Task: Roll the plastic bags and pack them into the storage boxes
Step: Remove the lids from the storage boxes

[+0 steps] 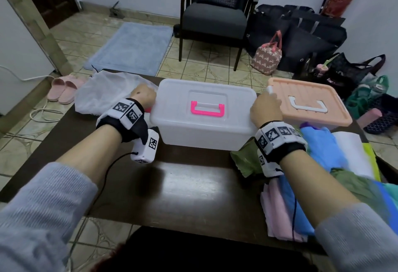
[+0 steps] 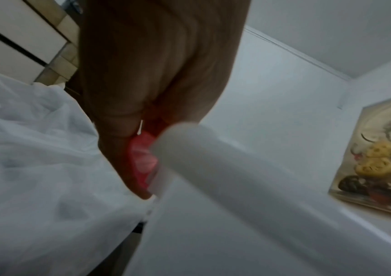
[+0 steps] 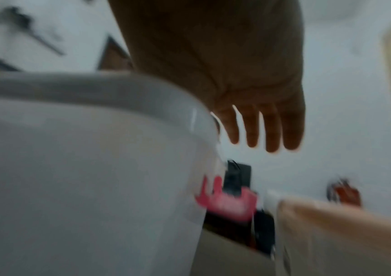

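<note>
I have the clear storage box [image 1: 202, 114] square in front of me at the middle of the surface [image 1: 172, 187], lid on and pink handle [image 1: 207, 108] on top, because it has to be opened before any bag can go in. My left hand [image 1: 143, 97] is at the box's left end, and the left wrist view shows its fingers [image 2: 119, 149] curled onto the pink latch [image 2: 142, 158] there, so that grip is closed around the latch, I judge to pull it free. My right hand [image 1: 266, 108] sits at the right end, between this box and the peach storage box [image 1: 310, 103] just beside it. In the right wrist view its fingers [image 3: 270, 130] hang straight and close together above the right-hand pink latch [image 3: 227, 203] without touching it, so that grip is wide and holds nothing.

The plastic bags are still loose: a white one [image 1: 103, 95] lies crumpled at the far left beside my left hand, and a pile of coloured bags [image 1: 323, 164] in blue, green, pink and white lies at the near right, within easy reach of my right arm. None is rolled yet, as far as I can see.
</note>
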